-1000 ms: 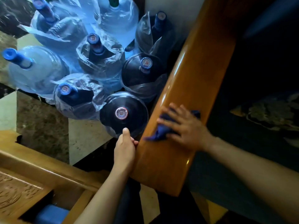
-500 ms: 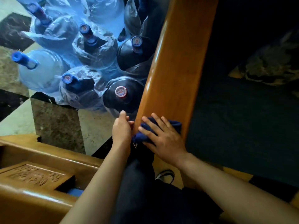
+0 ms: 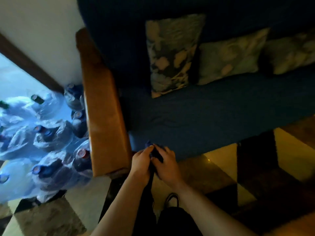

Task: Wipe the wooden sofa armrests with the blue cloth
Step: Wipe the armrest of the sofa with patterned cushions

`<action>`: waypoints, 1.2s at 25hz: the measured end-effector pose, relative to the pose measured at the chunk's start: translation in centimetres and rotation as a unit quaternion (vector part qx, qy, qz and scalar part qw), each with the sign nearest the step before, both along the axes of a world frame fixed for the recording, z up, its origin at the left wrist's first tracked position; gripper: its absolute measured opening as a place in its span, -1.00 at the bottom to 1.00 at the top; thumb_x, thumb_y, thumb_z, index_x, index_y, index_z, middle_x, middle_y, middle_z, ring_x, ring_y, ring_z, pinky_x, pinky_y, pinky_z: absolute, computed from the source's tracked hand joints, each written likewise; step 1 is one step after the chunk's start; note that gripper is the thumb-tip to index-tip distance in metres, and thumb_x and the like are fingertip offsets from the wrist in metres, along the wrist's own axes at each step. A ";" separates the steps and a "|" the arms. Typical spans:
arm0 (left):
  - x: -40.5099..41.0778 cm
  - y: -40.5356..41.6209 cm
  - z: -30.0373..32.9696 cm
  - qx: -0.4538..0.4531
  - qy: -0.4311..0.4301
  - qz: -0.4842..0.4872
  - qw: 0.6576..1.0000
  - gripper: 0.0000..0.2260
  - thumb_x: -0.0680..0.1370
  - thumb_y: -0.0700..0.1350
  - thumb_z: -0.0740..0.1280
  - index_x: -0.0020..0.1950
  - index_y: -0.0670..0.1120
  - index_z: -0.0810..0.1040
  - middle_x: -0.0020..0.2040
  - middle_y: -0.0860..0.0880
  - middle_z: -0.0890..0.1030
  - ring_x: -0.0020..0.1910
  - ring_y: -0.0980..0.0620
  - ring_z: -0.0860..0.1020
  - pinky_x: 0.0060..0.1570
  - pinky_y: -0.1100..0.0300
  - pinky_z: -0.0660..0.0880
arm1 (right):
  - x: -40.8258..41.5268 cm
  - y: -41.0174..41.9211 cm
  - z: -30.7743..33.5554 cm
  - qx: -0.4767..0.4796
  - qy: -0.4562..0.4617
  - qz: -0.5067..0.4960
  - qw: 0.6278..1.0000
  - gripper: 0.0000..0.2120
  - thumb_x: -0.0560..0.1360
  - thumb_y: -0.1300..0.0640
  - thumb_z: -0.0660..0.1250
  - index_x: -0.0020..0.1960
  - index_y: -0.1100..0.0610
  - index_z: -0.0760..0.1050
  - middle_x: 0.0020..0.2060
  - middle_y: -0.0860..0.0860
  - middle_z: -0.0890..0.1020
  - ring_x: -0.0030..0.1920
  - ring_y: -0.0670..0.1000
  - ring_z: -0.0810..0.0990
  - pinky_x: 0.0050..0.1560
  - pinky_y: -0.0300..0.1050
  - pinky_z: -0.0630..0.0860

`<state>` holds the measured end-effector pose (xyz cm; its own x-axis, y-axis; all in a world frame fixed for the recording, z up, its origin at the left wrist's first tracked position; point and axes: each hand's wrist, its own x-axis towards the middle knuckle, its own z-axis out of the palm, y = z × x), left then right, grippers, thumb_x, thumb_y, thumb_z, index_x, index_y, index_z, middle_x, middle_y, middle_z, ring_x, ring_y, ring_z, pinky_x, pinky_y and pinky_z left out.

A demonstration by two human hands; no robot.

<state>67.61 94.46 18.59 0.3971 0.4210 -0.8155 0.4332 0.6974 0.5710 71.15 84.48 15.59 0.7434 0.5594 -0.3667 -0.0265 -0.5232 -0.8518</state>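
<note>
Just right of the armrest (image 3: 104,120) | both hands, left hand (image 3: 140,165) and right hand (image 3: 166,165), now grasp blue cloth (image 3: 154,152) lifted off wood | likely refolding before next armrest

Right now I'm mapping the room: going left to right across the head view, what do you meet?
Water bottles → wooden armrest → upright patterned cushion → second cushion → third cushion.

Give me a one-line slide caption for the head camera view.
Both hands, left and right, hold the blue cloth beside the wooden armrest.
</note>
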 end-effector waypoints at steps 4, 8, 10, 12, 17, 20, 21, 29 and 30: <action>4.7 -4.0 3.0 -0.051 -0.041 -0.058 0.996 -0.84 0.56 -0.24 0.43 0.12 -0.24 0.67 -0.02 -0.26 0.76 -0.04 -0.24 0.75 -0.12 -0.10 0.68 | 4.3 -7.6 4.2 0.094 0.141 -0.174 0.970 -0.37 0.49 0.13 0.43 0.52 -0.12 0.37 0.37 -0.04 0.51 0.39 -0.02 0.49 0.44 0.03 0.46; 11.3 -8.4 3.8 -0.090 -0.065 -0.132 0.985 -0.84 0.51 -0.30 0.46 0.08 -0.24 0.65 -0.05 -0.29 0.76 -0.12 -0.25 0.76 -0.28 -0.06 0.68 | 10.5 -15.5 6.4 0.054 0.150 -0.192 0.968 -0.75 0.56 -0.04 0.46 0.22 -0.12 0.55 0.15 -0.13 0.67 0.23 -0.08 0.64 0.23 -0.10 0.58; 14.0 -9.3 3.1 -0.103 -0.065 -0.151 0.981 -0.88 0.52 -0.32 0.43 0.05 -0.24 0.63 -0.08 -0.28 0.76 -0.15 -0.21 0.76 -0.32 -0.03 0.69 | 12.5 -17.8 7.6 -0.006 0.119 -0.143 0.982 -0.78 0.55 -0.15 0.44 0.13 -0.08 0.60 0.00 -0.18 0.72 0.06 -0.25 0.67 0.04 -0.24 0.60; 17.7 -12.3 2.7 -0.127 -0.073 -0.213 0.966 -0.91 0.52 -0.38 0.39 -0.07 -0.21 0.59 -0.15 -0.26 0.74 -0.25 -0.15 0.76 -0.38 0.04 0.67 | 14.5 -21.3 8.7 -0.056 0.061 -0.172 0.982 -0.73 0.56 -0.15 0.43 0.15 -0.01 0.61 0.02 -0.15 0.70 0.04 -0.24 0.65 0.03 -0.21 0.58; 25.0 -23.1 4.2 -0.133 -0.059 -0.357 0.923 -0.85 0.52 -0.36 0.40 0.05 -0.20 0.64 0.04 -0.26 0.73 0.01 -0.26 0.70 -0.03 -0.15 0.64 | 18.0 -30.1 11.3 -0.137 -0.036 -0.359 0.923 -0.73 0.54 -0.09 0.46 0.15 0.00 0.54 0.01 -0.13 0.49 0.02 -0.20 0.49 -0.05 -0.41 0.37; 29.3 -30.9 4.5 -0.091 -0.071 -0.436 0.892 -0.79 0.53 -0.30 0.42 0.16 -0.15 0.61 0.10 -0.26 0.71 0.03 -0.25 0.69 -0.08 -0.13 0.64 | 19.4 -35.9 12.0 -0.093 0.001 -0.490 0.867 -0.78 0.56 -0.07 0.44 0.07 -0.04 0.43 -0.01 -0.08 0.59 -0.04 -0.13 0.59 -0.19 -0.37 0.44; 31.0 -33.8 4.7 -0.092 -0.077 -0.459 0.880 -0.77 0.53 -0.28 0.43 0.17 -0.14 0.62 0.10 -0.26 0.72 0.04 -0.25 0.70 -0.08 -0.13 0.64 | 20.4 -38.4 12.2 -0.054 0.007 -0.523 0.850 -0.80 0.57 -0.06 0.43 0.06 -0.06 0.43 -0.04 -0.08 0.62 -0.06 -0.13 0.63 -0.20 -0.33 0.49; 44.1 -56.7 5.5 0.031 -0.158 -0.698 0.698 -0.61 0.51 -0.33 0.49 0.32 -0.14 0.61 0.17 -0.14 0.74 0.16 -0.08 0.70 0.22 -0.03 0.61 | 30.7 -62.1 12.6 0.112 0.084 -0.624 0.769 -0.87 0.59 0.16 0.43 0.00 0.13 0.47 -0.14 0.02 0.66 -0.12 -0.05 0.69 -0.15 -0.11 0.62; 45.3 -58.7 6.0 0.082 -0.161 -0.724 0.666 -0.60 0.50 -0.30 0.50 0.34 -0.14 0.60 0.18 -0.12 0.73 0.16 -0.05 0.69 0.24 -0.04 0.60 | 32.1 -64.5 12.7 0.121 0.106 -0.622 0.767 -0.83 0.59 0.16 0.42 -0.08 0.15 0.44 -0.23 -0.02 0.63 -0.23 -0.12 0.66 -0.25 -0.20 0.55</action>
